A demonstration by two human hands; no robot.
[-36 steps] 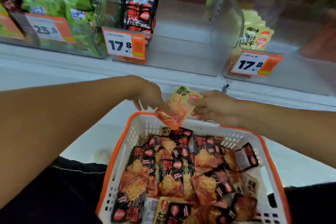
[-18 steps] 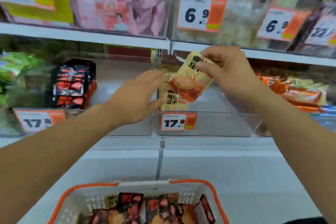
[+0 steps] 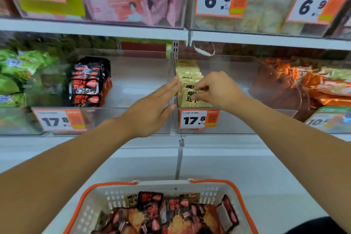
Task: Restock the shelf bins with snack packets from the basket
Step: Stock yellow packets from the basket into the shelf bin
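The yellow packet (image 3: pixel 191 98) stands upright at the front of a row of like packets (image 3: pixel 188 74) in the clear bin (image 3: pixel 247 119) on the middle shelf (image 3: pixel 114 136), its printed face toward the camera and its long axis vertical. The row hugs the bin's left wall, running from the front edge back into the shelf. The right hand (image 3: pixel 216 89) is over the bin's front edge, its curled fingertips (image 3: pixel 198 92) pinching the packet's top edge, so this grip is clamped on the packet. The left hand (image 3: pixel 152 107) hangs just outside that left wall, fingers straight and together, thumb out, holding nothing; its fingertips (image 3: pixel 175 82) reach the divider between the two bins, though contact cannot be told.

To the right of the row the bin is bare right across to its far wall, and the space behind its price tag (image 3: pixel 198 118) is clear plastic only. The neighbouring left bin (image 3: pixel 133 119) holds a short stack of black packets (image 3: pixel 89 81) against its left side, with open floor between them and the divider.

Below, at the bottom edge of view, the white basket (image 3: pixel 190 183) with orange rim holds a heap of black and red packets (image 3: pixel 167 213), a yellow one (image 3: pixel 132 200) among them at the back.
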